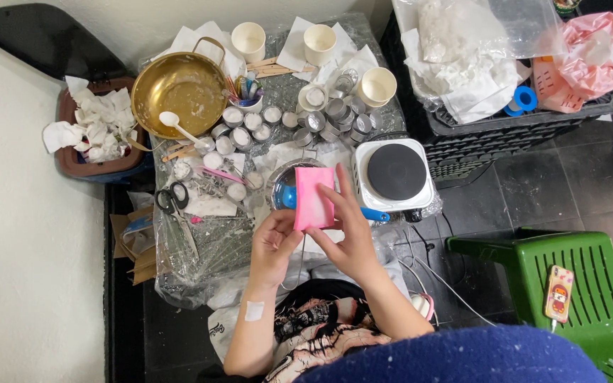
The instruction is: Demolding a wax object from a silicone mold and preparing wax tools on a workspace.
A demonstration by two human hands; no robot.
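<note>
Both my hands grip a pink block (313, 198), held up over the near tabletop (214, 245). My left hand (273, 245) pinches its lower left corner; my right hand (351, 237) wraps its right edge. Small metal pot with blue handle (286, 193) just behind it, white hot plate (394, 172) right, gold bowl (177, 86) far left.

Ahead of my hands the counter (207, 248) is crowded: a small pan (283, 186) just beyond them, the hotplate (395, 172) to the right, tins (335, 117) and cups (319, 44) behind. The gold bowl (177, 85) and scissors (173, 198) block the left. The only bare patch lies near-left, below the scissors. To my right, open floor (533, 184) runs between the crate (505, 135) and green chair (576, 284).
</note>
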